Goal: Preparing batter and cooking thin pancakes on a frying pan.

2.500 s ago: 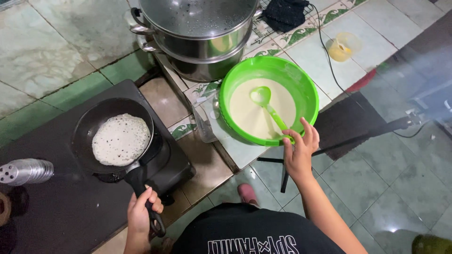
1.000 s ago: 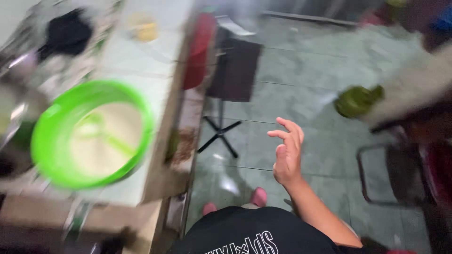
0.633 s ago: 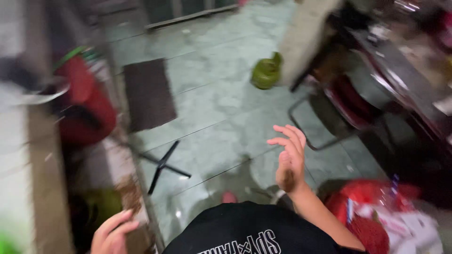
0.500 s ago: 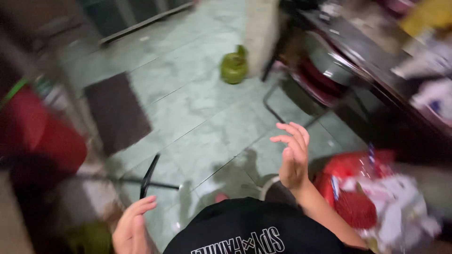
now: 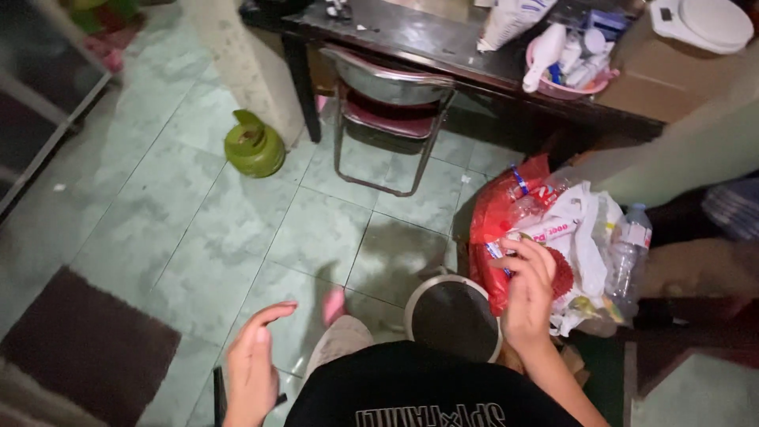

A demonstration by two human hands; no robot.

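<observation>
Bags [image 5: 553, 237], a red and white plastic heap on the floor, sit right at the right hand [image 5: 528, 296], on its far side and to its right. Left to right:

Brown mat [image 5: 79, 348] fills the near-left corner, left of the left hand [image 5: 253, 368]. Pale green tiled floor [image 5: 198, 229] runs open ahead of that grip out to a green gas cylinder [image 5: 253, 146], well apart from it.

Left hand: grip open, fingers loosely curled, palm facing right, holding nothing. A thin dark object [image 5: 219, 391] sits just beside its wrist; contact can't be told.

Between the two hands: bare floor, the person's own leg and foot [image 5: 336, 320], then a round dark pan with a pale rim [image 5: 452, 316], close against the left side of the right hand.

Right hand: raised, fingers bent, fingertips at the near-left edge of the bags; whether the grip is closed on the plastic, cannot tell.

Clear plastic bottle [image 5: 628, 257] stands right of the bags. Beyond the right grip, a metal-framed chair [image 5: 391, 103] is tucked under a dark bench [image 5: 443, 43], which carries a pink basin [image 5: 565, 67] of bottles. Room on the right side is tight.
</observation>
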